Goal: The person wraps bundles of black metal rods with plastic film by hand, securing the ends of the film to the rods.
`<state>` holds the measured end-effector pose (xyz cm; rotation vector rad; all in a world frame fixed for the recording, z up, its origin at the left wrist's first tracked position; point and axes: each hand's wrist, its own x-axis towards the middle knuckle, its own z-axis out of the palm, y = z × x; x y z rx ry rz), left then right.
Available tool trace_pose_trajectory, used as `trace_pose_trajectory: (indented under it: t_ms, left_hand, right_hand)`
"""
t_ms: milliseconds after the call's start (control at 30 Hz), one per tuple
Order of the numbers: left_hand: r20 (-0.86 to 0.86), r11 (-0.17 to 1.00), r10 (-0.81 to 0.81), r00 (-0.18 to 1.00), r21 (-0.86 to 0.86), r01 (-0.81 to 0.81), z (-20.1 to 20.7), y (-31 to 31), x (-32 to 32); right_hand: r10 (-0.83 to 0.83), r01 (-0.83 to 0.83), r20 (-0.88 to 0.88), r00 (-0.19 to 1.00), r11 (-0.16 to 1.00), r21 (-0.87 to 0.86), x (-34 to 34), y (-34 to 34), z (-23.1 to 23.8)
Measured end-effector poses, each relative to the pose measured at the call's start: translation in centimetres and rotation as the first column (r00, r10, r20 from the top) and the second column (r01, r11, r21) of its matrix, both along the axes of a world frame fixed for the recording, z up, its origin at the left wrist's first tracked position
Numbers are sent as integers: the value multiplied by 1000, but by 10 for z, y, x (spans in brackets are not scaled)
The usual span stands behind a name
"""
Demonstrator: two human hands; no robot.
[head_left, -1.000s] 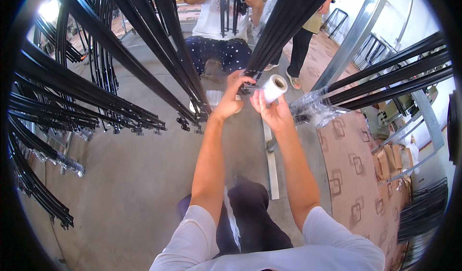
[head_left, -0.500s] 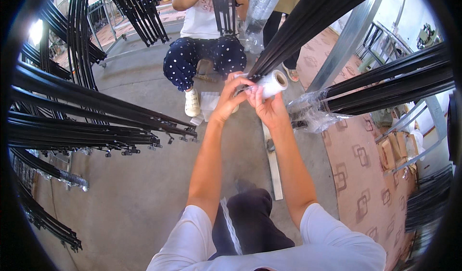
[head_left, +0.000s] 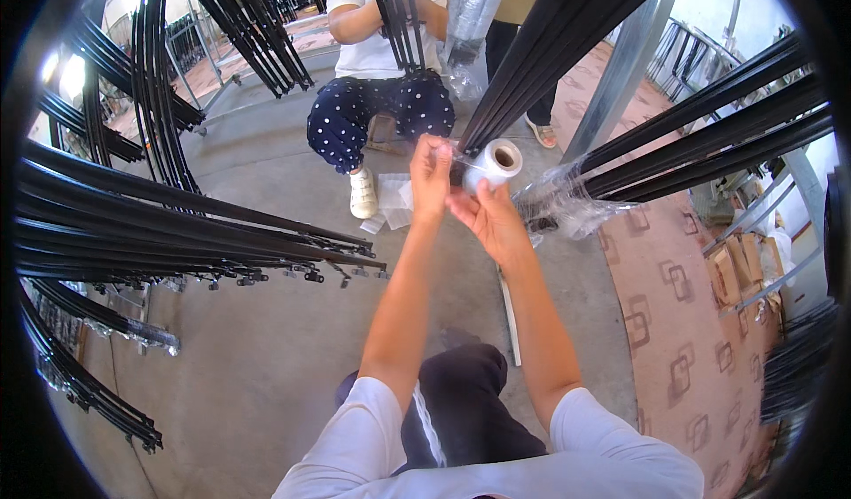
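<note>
A small roll of clear stretch film (head_left: 493, 164) with a cardboard core sits against the lower end of a hanging bundle of black rods (head_left: 532, 60). My right hand (head_left: 493, 222) holds the roll from below, its thumb against the film and its other fingers partly hidden. Just left of the bundle, my left hand (head_left: 431, 180) is closed, the fingertips pinched on a thin stretch of film that runs toward the roll. Where the film meets the rods is partly covered by my hands.
To the right, more black rods (head_left: 709, 136) are wrapped in loose clear film (head_left: 567, 202) near a metal post (head_left: 620, 74). Several rod bundles (head_left: 177, 224) jut in from the left. A person in dotted trousers (head_left: 381, 109) sits ahead; another stands behind. Patterned carpet (head_left: 683, 322) lies right.
My left hand has come off the rods and moved slightly left, its fingers now upright and pinched. The roll has shifted a little left and down with my right hand.
</note>
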<state>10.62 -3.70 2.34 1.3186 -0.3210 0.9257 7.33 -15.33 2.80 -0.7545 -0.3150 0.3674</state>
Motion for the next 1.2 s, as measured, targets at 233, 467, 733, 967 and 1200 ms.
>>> trace_pose_trajectory:
  t_ms: [233,467,733,967,1200]
  left_hand:
    - [21,970,202,979,-142,-197,-2,-7,-4]
    - [-7,943,261,965,-211,-257,6,-9,-29]
    - [-51,951,153,987,-263,-161,6,-7,-54]
    - [-140,1000,0,990,-30,-4,24,2,-56]
    - [-151,918,292,945,322,-232,21,39,-52]
  right_hand:
    - [-399,881,810,430,383,-279,9,2,4]
    - [-351,449,320,880,836,-317,2,-11,9]
    - [-522,602,340,783,774,-197,25,5,46]
    - [-60,174,423,904,956,-236,59,30,39]
    - [95,38,355,930,936,-351,10,38,73]
